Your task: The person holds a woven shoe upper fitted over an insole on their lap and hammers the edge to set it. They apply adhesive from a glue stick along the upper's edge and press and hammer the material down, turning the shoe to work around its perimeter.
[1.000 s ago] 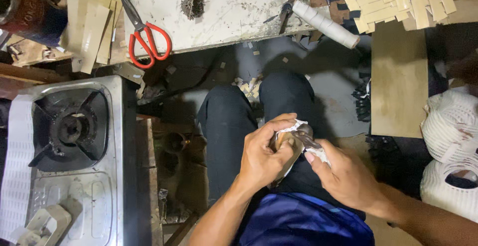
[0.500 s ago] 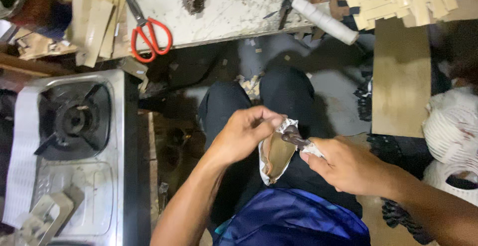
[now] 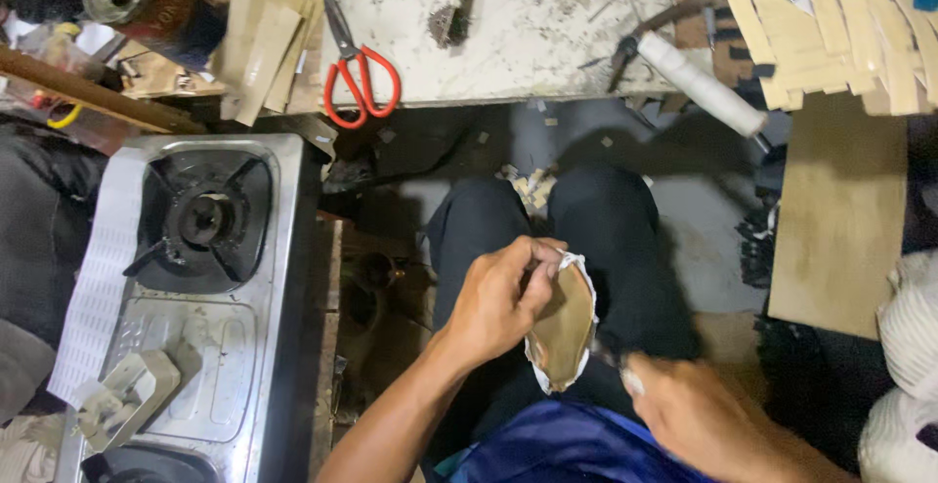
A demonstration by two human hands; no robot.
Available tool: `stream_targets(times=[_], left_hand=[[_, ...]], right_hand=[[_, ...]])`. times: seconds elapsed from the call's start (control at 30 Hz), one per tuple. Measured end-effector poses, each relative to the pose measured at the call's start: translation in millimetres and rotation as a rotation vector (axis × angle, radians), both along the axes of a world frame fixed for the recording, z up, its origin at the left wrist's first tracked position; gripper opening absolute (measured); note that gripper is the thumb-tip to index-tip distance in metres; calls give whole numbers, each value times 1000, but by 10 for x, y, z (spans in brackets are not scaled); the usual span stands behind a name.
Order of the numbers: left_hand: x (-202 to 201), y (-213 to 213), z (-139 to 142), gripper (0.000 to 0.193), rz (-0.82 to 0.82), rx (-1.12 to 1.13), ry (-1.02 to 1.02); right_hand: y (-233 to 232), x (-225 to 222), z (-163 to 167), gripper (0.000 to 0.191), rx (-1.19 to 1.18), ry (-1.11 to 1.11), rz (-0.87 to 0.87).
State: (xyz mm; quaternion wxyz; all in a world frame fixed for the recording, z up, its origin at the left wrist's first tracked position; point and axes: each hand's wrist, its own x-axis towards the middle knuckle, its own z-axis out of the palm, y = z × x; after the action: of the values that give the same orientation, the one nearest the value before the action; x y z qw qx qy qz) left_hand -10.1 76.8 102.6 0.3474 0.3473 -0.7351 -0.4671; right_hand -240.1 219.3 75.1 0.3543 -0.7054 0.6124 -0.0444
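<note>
Cluttered and dim, the workshop floor spreads below the seated person's knees, with a speckled white counter (image 3: pixel 528 34) lying beyond the hands and carrying red-handled scissors (image 3: pixel 360 73) and a white roll (image 3: pixel 700 83). Over the lap, the left hand (image 3: pixel 500 297) is closed on the upper edge of a tan sole-shaped piece with a white rim (image 3: pixel 565 325), thumb and fingers pinching it so that its broad face turns upward. Half a second ago the right hand (image 3: pixel 696 417) met that piece with a thin tool at its top; now it has dropped low and away to the near right of the piece, blurred by motion, so I cannot tell how far it is closed or whether the tool stays in it. That suggests one pass along the rim has ended, with the piece left resting in the left hand alone. A steel gas stove (image 3: pixel 195 278) sits far left of both hands, and a stack of tan strips (image 3: pixel 831 24) lies beyond the right hand.
</note>
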Motion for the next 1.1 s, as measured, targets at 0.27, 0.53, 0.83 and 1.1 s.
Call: stream_targets(times=[0.27, 0.53, 0.83, 1.1], left_hand=[[101, -111, -32, 16, 40, 62, 82], [137, -166, -27, 18, 116, 152, 145], [289, -317, -42, 19, 165, 212, 258], [362, -381, -66, 20, 162, 300, 245]], right_hand=[[-855, -144, 230, 33, -325, -89, 52], [-3100, 129, 226, 21, -713, -85, -41], [-4495, 670, 41, 27, -906, 29, 130], [-4607, 648, -26, 19, -853, 175, 159]])
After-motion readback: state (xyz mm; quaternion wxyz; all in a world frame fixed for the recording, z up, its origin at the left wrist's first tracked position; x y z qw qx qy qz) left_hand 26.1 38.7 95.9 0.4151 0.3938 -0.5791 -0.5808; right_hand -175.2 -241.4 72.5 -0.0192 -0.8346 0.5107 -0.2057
